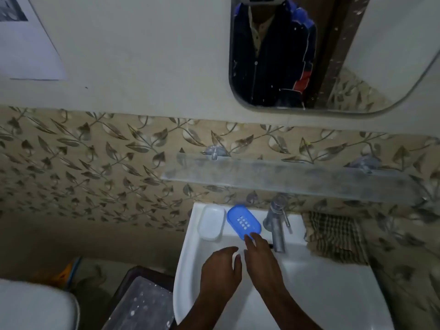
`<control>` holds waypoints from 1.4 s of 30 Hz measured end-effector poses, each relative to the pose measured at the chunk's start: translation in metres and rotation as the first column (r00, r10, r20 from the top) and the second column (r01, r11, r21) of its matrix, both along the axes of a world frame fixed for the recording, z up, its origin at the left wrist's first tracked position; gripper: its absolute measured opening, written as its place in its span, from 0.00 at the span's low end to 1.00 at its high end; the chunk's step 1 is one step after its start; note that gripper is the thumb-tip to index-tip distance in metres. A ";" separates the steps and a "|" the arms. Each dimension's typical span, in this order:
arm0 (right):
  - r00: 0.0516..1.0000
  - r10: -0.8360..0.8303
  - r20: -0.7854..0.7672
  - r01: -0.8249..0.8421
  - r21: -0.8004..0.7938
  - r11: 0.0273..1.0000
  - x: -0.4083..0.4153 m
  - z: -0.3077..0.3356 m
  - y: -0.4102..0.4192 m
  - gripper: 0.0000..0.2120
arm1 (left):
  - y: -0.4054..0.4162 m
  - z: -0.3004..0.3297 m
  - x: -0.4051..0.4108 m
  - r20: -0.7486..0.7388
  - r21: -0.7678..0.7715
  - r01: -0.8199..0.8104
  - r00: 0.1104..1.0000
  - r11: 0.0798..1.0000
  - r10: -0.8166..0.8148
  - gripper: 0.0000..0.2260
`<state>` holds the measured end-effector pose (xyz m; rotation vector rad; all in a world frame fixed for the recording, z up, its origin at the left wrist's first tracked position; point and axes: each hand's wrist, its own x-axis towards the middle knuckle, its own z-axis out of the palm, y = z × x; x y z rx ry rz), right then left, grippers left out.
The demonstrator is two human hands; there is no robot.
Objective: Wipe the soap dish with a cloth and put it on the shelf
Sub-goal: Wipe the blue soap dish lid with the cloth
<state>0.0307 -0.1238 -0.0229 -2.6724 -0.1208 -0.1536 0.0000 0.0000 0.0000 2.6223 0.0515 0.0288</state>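
A blue oval soap dish point(242, 220) with drain holes lies on the back rim of the white sink point(333, 294), left of the tap. My right hand point(260, 257) reaches forward with straight fingers, and its fingertips touch the dish's near edge. My left hand point(221, 267) hovers over the basin just to the left, fingers relaxed and holding nothing. A brown checked cloth point(333, 234) lies on the sink's right back corner, apart from both hands. The clear glass shelf point(285, 179) is fixed to the wall above the sink.
A white soap-dish part point(210, 223) sits left of the blue dish. A chrome tap point(277, 225) stands to the right of the blue dish. A mirror point(321, 55) hangs above the shelf. A dark stool point(140, 303) and a white toilet point(35, 306) stand at lower left.
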 end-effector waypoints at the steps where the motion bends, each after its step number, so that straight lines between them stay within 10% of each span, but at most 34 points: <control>1: 0.997 -0.049 -0.057 0.057 0.144 0.988 0.006 -0.003 0.001 0.19 | 0.001 -0.004 0.004 -0.009 -0.014 -0.010 1.000 1.000 0.010 0.18; 5: 0.948 -0.287 -0.140 0.318 0.342 0.884 0.013 -0.008 0.015 0.08 | 0.002 -0.009 0.012 -0.064 -0.076 -0.074 0.995 0.994 0.070 0.16; 8: 0.754 -0.454 -0.475 0.654 0.473 0.590 0.021 -0.008 0.022 0.15 | 0.004 -0.012 0.016 -0.046 -0.083 -0.104 0.994 0.991 0.100 0.15; 11: 0.566 -0.303 -0.767 0.823 0.501 0.269 0.033 -0.018 0.018 0.21 | 0.005 -0.014 0.020 -0.038 -0.102 -0.125 0.992 0.987 0.122 0.15; 16: 0.576 -0.162 -0.801 0.808 0.588 -0.036 0.053 -0.029 0.014 0.23 | 0.005 -0.013 0.021 -0.039 -0.107 -0.148 0.989 0.983 0.145 0.14; 25: 0.583 -0.040 -0.811 0.800 0.582 -0.146 0.054 -0.024 0.011 0.12 | 0.010 -0.011 0.016 -0.060 -0.122 -0.170 0.985 0.978 0.163 0.15; 31: 0.575 -0.030 -0.818 0.759 0.547 -0.355 0.038 0.002 0.028 0.19 | 0.004 -0.007 0.019 -0.192 -0.413 -0.182 0.975 0.892 0.111 0.17; 34: 0.634 -0.029 -0.773 0.721 0.605 -0.339 0.021 0.026 0.035 0.18 | -0.001 0.003 0.017 -0.291 -0.606 -0.285 0.948 0.743 0.126 0.16; 39: 0.754 -0.015 -0.657 0.621 0.720 -0.309 -0.017 0.072 0.032 0.15 | -0.009 0.031 0.006 -0.378 -0.924 -0.379 0.925 0.057 0.025 0.24; 42: 0.772 0.003 -0.636 0.611 0.741 -0.280 -0.044 0.094 0.030 0.16 | -0.011 0.048 0.003 -0.321 -0.940 -0.319 0.947 -0.123 -0.002 0.34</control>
